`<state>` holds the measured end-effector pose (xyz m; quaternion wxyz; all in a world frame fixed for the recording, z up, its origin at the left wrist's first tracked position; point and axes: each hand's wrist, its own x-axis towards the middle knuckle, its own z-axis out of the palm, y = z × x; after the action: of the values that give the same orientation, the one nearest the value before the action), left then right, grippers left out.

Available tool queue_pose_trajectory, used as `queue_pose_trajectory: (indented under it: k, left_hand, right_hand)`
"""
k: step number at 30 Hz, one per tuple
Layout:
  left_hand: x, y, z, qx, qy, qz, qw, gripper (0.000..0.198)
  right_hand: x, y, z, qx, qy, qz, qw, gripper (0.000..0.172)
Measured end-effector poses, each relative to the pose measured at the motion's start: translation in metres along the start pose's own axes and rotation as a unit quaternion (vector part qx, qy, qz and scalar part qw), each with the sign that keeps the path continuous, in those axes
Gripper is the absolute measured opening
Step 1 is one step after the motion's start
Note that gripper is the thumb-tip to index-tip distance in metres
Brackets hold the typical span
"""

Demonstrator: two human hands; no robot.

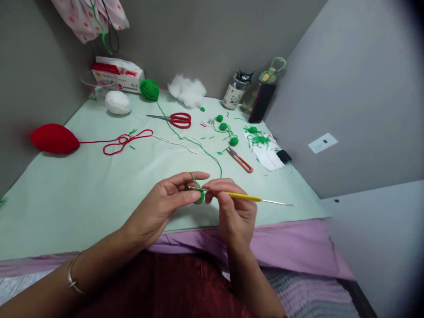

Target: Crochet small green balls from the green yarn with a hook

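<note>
Between thumb and fingers, my left hand [165,196] pinches a small green crochet piece [200,197], with green yarn looped over the raised index finger. My right hand [236,207] grips a crochet hook [245,196] by its yellow handle. The hook's metal tip lies across the front of the green piece, near my left thumb; whether it has a loop on it I cannot tell. From a green yarn ball [149,90] at the back, a strand runs over the table to my hands.
Red-handled scissors [179,120], thread snips [240,160] and small green crocheted balls [223,126] lie beyond my hands. Red yarn [54,138] and white yarn [118,103] are on the left. White stuffing [187,90], a pen cup [234,92] and a phone [262,103] line the back.
</note>
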<state>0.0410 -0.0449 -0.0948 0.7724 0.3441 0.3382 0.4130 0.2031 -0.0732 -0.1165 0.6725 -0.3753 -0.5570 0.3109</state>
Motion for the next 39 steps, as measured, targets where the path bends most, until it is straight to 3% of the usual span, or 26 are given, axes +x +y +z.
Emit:
queue_pose_trajectory:
  k: [4,8,12,16,20,27,30,33,34,36,39]
  left_hand:
    - [-0.003,-0.002,0.001,0.037,0.006,0.024,0.999,0.039]
    - [-0.005,0.000,-0.001,0.068,0.016,0.041,0.997,0.033]
    - [-0.007,0.000,-0.004,0.091,0.016,0.052,0.994,0.029]
    - [-0.007,-0.001,-0.004,0.116,0.031,0.065,0.991,0.029]
    - [-0.007,0.001,0.000,0.140,0.061,0.087,0.984,0.029]
    - [-0.008,0.002,-0.001,0.151,0.057,0.093,0.982,0.033]
    - [-0.008,-0.001,0.000,0.144,0.064,0.096,0.983,0.036]
    - [-0.006,-0.004,0.001,0.060,0.028,0.035,0.997,0.046]
    - [-0.005,-0.004,0.001,0.021,0.012,0.001,1.000,0.049]
    - [-0.003,-0.003,0.000,-0.039,0.000,-0.051,0.998,0.049]
    - [-0.001,0.000,-0.002,-0.047,0.021,-0.044,0.998,0.041]
  right_hand:
    - [-0.001,0.005,0.001,0.009,-0.002,0.022,1.000,0.015]
    - [-0.002,0.008,-0.005,0.043,-0.007,0.064,0.997,0.020]
    - [-0.002,0.003,-0.007,0.053,-0.017,0.050,0.997,0.020]
    - [-0.006,-0.007,-0.007,-0.055,-0.029,-0.033,0.998,0.021]
    - [-0.012,-0.010,-0.006,-0.184,-0.071,-0.168,0.966,0.023]
    - [-0.012,-0.004,-0.004,-0.181,-0.050,-0.184,0.965,0.027]
    - [-0.014,0.003,-0.004,-0.268,-0.076,-0.229,0.933,0.030]
    - [-0.018,0.009,-0.005,-0.360,-0.062,-0.273,0.890,0.038]
    - [-0.019,0.009,-0.005,-0.363,-0.049,-0.270,0.890,0.039]
    - [-0.019,0.006,-0.005,-0.316,-0.028,-0.222,0.922,0.033]
    - [-0.013,-0.001,-0.003,-0.164,0.002,-0.112,0.980,0.024]
